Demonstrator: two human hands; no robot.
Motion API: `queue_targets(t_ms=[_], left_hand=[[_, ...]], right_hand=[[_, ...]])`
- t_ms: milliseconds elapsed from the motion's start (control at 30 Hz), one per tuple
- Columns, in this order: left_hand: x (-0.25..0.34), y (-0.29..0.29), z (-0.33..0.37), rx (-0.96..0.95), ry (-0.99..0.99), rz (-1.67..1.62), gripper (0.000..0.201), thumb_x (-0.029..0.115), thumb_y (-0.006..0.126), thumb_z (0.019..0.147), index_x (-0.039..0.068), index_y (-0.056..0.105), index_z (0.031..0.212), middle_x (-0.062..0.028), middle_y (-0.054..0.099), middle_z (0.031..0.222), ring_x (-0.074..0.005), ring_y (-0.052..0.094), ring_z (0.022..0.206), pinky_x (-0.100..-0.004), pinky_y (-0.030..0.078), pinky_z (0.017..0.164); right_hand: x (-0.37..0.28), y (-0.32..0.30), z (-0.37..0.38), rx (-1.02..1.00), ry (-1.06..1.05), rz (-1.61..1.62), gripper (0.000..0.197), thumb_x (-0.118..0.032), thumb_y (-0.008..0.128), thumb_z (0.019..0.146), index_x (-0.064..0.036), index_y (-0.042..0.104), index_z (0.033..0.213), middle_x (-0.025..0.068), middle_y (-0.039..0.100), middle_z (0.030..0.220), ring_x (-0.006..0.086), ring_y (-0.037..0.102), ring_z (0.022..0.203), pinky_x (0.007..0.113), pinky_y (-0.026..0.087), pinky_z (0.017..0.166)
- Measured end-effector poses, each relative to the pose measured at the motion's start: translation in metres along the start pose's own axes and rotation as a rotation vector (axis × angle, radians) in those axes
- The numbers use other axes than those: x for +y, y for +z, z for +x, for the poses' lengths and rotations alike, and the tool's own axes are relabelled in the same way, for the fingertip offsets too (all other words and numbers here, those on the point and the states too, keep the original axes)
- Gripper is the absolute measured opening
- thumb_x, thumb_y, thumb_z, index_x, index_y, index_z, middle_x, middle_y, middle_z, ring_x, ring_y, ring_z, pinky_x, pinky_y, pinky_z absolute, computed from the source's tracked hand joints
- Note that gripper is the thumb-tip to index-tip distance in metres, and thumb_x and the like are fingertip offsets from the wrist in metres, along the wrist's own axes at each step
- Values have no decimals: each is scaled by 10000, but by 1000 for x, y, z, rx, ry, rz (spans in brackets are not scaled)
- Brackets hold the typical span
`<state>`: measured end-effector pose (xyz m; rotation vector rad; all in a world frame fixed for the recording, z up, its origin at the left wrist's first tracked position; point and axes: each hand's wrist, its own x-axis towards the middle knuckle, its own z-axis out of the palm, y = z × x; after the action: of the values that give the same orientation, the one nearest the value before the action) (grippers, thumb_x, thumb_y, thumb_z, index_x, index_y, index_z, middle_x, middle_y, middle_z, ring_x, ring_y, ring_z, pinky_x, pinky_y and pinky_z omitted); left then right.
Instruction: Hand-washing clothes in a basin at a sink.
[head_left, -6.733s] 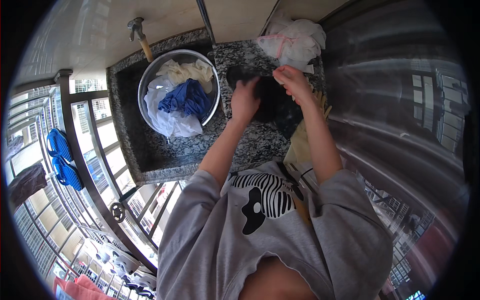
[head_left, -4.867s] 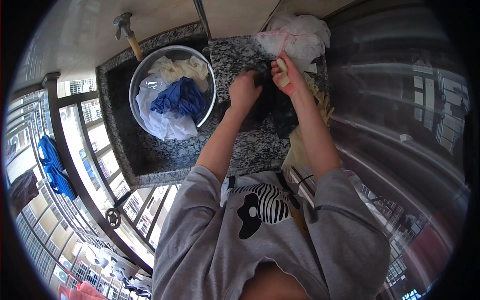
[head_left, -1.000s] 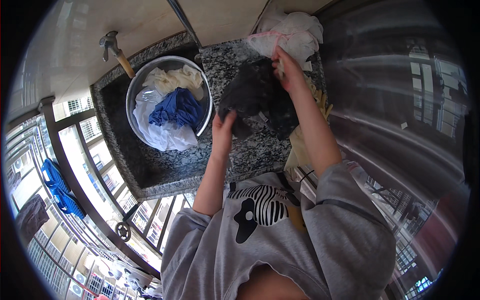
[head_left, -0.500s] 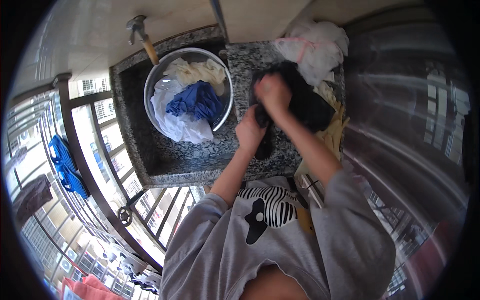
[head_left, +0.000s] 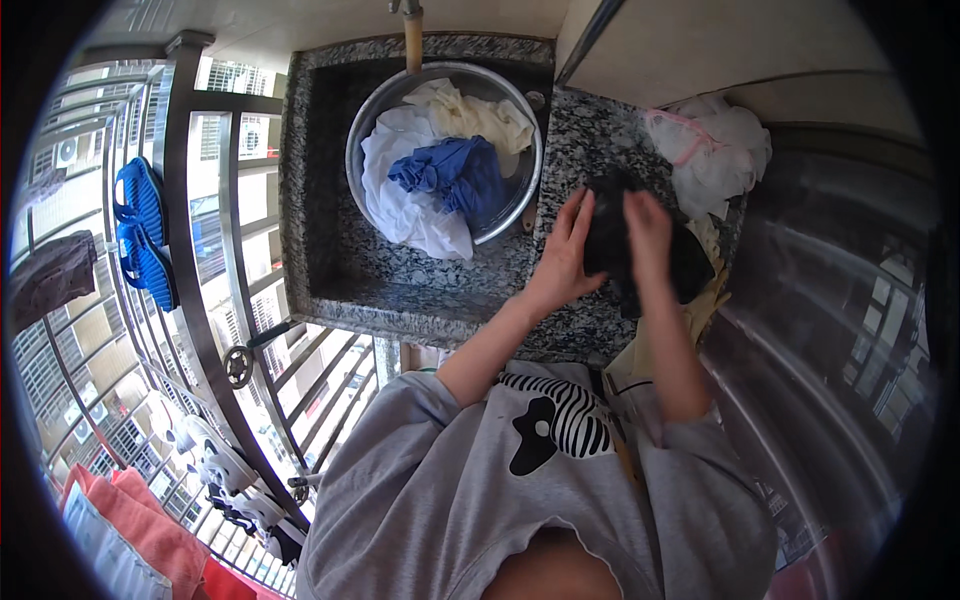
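Note:
A crumpled black cloth garment point(head_left: 690, 262) lies on the granite counter point(head_left: 590, 130) to the right of the sink. My left hand point(head_left: 566, 262) rests at the garment's left edge, thumb and fingers spread apart around its dark folds. Over the middle of the black cloth is my right hand point(head_left: 650, 232), its fingers smeared by motion, so their grip does not show. To the left, a metal basin point(head_left: 357, 170) in the sink holds a blue cloth point(head_left: 455, 175), a white cloth point(head_left: 400, 215) and a cream cloth point(head_left: 490, 115).
The granite sink point(head_left: 330, 285) has a tap point(head_left: 413, 40) at its back. A white plastic bag point(head_left: 720, 150) sits at the counter's far right corner, and yellowish rubber gloves point(head_left: 712, 300) partly show beside the garment. Blue slippers point(head_left: 145, 235) hang on the railing at left.
The view has shifted, so the sink and counter appear farther right. My hands, close together on the black cloth before, are now apart; the left hand's fingers have spread.

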<state>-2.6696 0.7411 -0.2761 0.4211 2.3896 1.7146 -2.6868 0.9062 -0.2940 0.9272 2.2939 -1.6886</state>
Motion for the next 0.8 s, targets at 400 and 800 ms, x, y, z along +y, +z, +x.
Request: queue_targets(t_ms=[400,800], left_hand=[[-81,26,-45,138,-13,560,618,98,696,695,-53,451,1242,-278,412,1341,-461,423,1207,-555,346,988],[-49,-20,-35,-122,22,541,826,261,786,671,-54,414,1338,-249,185,1554,-419,143,1459,-556,158,1165]], right_hand=[[2,63,-44,139,-560,-340,199,-201,714,795,-81,572,725,93,567,810,318,597,791,426,476,661],[-19,71,-59,62,-654,-601,162,-188,692,815,-76,593,754,95,577,885,328,594,784,438,471,689]])
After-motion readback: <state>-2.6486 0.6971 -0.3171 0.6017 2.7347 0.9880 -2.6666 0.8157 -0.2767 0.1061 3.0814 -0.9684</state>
